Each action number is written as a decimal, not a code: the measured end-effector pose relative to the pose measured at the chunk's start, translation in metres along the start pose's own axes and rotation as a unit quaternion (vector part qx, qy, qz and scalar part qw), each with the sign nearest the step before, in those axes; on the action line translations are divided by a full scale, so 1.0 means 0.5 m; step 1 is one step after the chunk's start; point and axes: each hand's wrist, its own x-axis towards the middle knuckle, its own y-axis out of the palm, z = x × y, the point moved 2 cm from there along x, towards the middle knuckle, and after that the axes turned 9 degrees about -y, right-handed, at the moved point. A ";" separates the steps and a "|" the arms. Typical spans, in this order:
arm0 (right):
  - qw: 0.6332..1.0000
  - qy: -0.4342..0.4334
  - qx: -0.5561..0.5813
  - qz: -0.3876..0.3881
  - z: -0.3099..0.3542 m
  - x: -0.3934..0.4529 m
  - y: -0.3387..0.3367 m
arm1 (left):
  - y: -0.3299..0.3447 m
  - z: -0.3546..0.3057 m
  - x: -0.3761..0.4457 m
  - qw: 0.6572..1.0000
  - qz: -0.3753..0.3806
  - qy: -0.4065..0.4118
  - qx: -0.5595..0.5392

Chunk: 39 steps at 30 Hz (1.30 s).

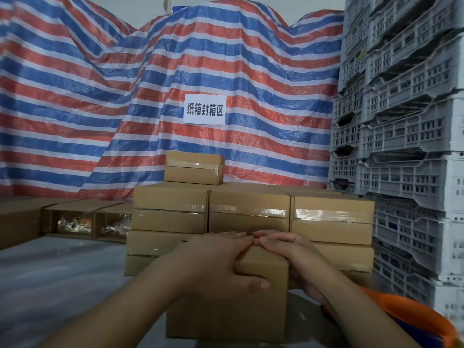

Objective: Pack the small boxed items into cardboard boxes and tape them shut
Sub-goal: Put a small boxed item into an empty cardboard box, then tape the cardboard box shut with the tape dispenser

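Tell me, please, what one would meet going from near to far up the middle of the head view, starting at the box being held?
Held cardboard box with the left hand and right hand on it → stack of taped boxes → single taped box on top → striped tarp bearing the white sign.

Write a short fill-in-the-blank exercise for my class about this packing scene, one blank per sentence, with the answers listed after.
1. Both hands, the left hand and the right hand, hold a cardboard ____.
2. The striped tarp behind the stack is red, white and ____.
3. A single small sealed box sits on ____ of the stack of taped boxes.
4. The grey plastic crates are stacked on the ____ side of the view.

Answers: box; blue; top; right
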 end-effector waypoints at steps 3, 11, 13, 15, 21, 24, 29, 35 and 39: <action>1.000 0.000 0.011 0.004 -0.004 -0.003 0.001 | -0.003 0.000 -0.003 1.000 0.000 0.000 -0.004; 0.928 -0.053 -0.363 -0.065 0.035 -0.006 -0.051 | -0.013 -0.008 -0.004 0.999 0.031 -0.018 0.006; 0.854 -0.041 -0.516 -0.057 0.041 -0.030 -0.081 | -0.013 -0.005 -0.004 0.999 0.032 -0.016 -0.004; 0.799 -0.011 -0.596 -0.072 0.043 -0.068 -0.114 | -0.013 -0.004 -0.006 0.999 0.025 -0.017 -0.009; 0.744 0.076 -0.657 -0.094 0.010 -0.183 -0.186 | -0.010 -0.009 -0.014 1.000 0.006 -0.017 0.002; 0.745 0.098 -0.651 -0.104 -0.009 -0.218 -0.195 | -0.010 -0.009 -0.013 1.000 0.002 -0.020 0.011; 0.745 0.080 -0.653 -0.115 -0.014 -0.240 -0.192 | -0.005 -0.005 -0.010 1.000 -0.003 -0.021 0.010; 0.681 0.066 -0.717 -0.133 -0.011 -0.249 -0.169 | -0.003 0.000 -0.010 1.000 0.004 -0.022 0.013; 0.663 0.055 -0.732 -0.145 -0.011 -0.256 -0.158 | -0.011 -0.006 -0.017 1.000 0.017 -0.020 0.007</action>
